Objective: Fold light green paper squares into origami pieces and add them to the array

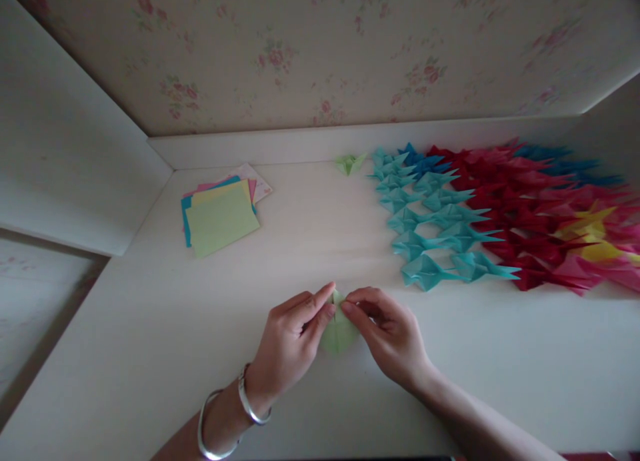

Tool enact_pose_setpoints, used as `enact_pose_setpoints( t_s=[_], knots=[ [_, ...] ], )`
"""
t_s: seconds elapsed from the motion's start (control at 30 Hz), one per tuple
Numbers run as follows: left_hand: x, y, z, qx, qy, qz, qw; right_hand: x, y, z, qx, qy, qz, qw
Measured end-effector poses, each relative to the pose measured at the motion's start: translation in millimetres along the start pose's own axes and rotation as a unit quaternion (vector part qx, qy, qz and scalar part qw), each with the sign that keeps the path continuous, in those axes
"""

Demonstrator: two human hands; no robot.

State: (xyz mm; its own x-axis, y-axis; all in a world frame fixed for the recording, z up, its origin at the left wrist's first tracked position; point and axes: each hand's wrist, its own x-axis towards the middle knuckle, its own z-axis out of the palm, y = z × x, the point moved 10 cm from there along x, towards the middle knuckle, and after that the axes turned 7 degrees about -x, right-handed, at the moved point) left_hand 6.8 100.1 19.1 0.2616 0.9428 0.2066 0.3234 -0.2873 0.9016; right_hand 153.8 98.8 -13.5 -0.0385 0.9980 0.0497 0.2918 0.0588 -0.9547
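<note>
A small piece of light green origami paper (339,336), partly folded with a crease down its middle, is held just above or on the white table in front of me. My left hand (295,334) pinches its upper left edge between thumb and index finger; two silver bangles circle that wrist. On the upper right edge, my right hand (387,331) pinches the paper with thumb and index finger. The fingertips hide part of the paper's top folds. Behind it, near the back edge, sits one finished light green paper crane (350,163).
Rows of turquoise paper cranes (425,268) stand to the right, with red cranes (530,241), pink, blue and yellow ones beyond them. A stack of coloured paper sheets (223,218), light green on top, lies at the back left. A floral-papered wall (300,61) bounds the white table (150,328).
</note>
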Motion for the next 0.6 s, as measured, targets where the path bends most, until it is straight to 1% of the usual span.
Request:
enact_pose_setpoints(
  t_s=[0.17, 0.23, 0.3, 0.43, 0.6],
  knots=[
    [-0.6, -18.2, 5.6, -0.020, -0.033, -0.118, 0.992, 0.1, 2.7, 1.0, 0.013, -0.007, 0.016, 1.000],
    [-1.4, -22.0, 9.3, -0.039, -0.052, -0.149, 0.987, -0.2, 2.7, 1.6, 0.014, -0.011, 0.022, 1.000],
    [-1.4, -23.1, 10.7, -0.059, -0.058, -0.163, 0.983, -0.4, 2.6, 2.9, 0.021, -0.017, 0.029, 0.999],
    [0.0, -23.4, 8.5, -0.082, -0.047, -0.165, 0.982, 0.3, 3.2, 7.1, 0.045, -0.035, 0.045, 0.997],
    [-0.7, -24.2, 10.9, -0.076, -0.058, -0.166, 0.982, -0.4, 13.2, 16.0, 0.081, -0.076, 0.100, 0.989]
  ],
)
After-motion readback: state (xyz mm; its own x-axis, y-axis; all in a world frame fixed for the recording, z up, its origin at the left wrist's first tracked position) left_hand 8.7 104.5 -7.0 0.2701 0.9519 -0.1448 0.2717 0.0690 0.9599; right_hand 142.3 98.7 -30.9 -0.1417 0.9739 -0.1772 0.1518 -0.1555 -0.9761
